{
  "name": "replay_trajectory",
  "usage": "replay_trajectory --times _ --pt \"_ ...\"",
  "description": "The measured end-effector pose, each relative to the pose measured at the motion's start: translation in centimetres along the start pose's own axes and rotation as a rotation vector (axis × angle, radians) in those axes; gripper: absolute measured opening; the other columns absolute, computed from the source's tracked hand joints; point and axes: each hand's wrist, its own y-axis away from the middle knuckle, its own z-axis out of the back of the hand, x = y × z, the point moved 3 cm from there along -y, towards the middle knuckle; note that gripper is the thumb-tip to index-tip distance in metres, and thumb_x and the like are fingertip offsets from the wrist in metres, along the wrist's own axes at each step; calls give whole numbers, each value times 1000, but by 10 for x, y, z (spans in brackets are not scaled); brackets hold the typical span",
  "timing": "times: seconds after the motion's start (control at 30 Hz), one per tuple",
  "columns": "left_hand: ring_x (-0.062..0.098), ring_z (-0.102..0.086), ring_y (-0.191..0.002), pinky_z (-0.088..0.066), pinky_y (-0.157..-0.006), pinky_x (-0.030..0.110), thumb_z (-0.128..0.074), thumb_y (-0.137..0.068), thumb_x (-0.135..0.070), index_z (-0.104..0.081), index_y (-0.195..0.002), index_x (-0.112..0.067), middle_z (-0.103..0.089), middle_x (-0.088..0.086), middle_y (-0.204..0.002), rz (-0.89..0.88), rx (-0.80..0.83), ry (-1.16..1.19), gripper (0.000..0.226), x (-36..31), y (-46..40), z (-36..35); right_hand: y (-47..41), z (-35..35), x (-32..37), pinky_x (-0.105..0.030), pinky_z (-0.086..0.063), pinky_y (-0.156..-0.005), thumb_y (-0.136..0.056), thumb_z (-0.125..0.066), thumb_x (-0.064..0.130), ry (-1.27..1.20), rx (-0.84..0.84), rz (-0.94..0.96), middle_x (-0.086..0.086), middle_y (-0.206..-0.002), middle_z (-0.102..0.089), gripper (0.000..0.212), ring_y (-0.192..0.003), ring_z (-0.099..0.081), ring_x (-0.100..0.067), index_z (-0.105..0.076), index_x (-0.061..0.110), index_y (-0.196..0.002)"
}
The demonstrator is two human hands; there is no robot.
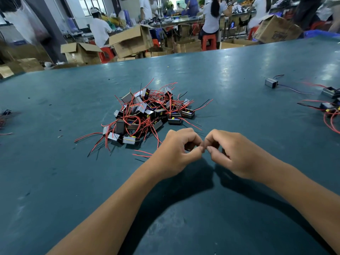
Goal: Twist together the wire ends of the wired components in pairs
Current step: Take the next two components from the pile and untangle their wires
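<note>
On a dark teal table [239, 74], the left hand [174, 153] and right hand [233, 153] meet fingertip to fingertip, fingers curled, pinching something too small to make out. Just beyond them lies a heap of small grey metal-cased components with red and black wires [147, 111]. Similar wired components [329, 105] sit at the right edge, and 1 grey boxed component [271, 83] lies apart nearby.

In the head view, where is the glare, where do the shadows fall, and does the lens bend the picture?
Head view: pale glare streaks the far green table; dark shadows lie under both forearms, below the left hand and right hand; the wide lens curves the table's far edge; the background workers look soft.
</note>
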Motion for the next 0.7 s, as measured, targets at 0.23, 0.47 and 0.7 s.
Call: replay_trajectory --times 0.23,0.47,0.7 --pt "-1 -43 -75 -29 -81 32 -65 -88 -21 -67 -84 -19 -51 -11 -78 -111 -21 -194 5 0 -1 1 0 -16 -7 -27 -45 -45 -96 -52 8 -901 132 -568 0 -59 -55 23 -52 -55 -16 -58 12 -74" --pt "10 -51 -74 -34 -93 39 -64 -91 -17 -62 -80 -24 -53 -13 -75 8 4 -14 13 -2 1 4 4 6 2 -17 -43 -58 -84 -64 20 100 -106 146 10 -76 -63 5 -62 -47 -1 -65 17 -89" --pt "10 -52 -71 -35 -85 32 -66 -94 -11 -63 -78 -21 -55 -11 -75 56 20 72 19 -1 2 5 1 10 11 -38 -45 -44 -88 -58 15 304 -197 302 1 -69 -59 13 -59 -56 -22 -67 10 -80"
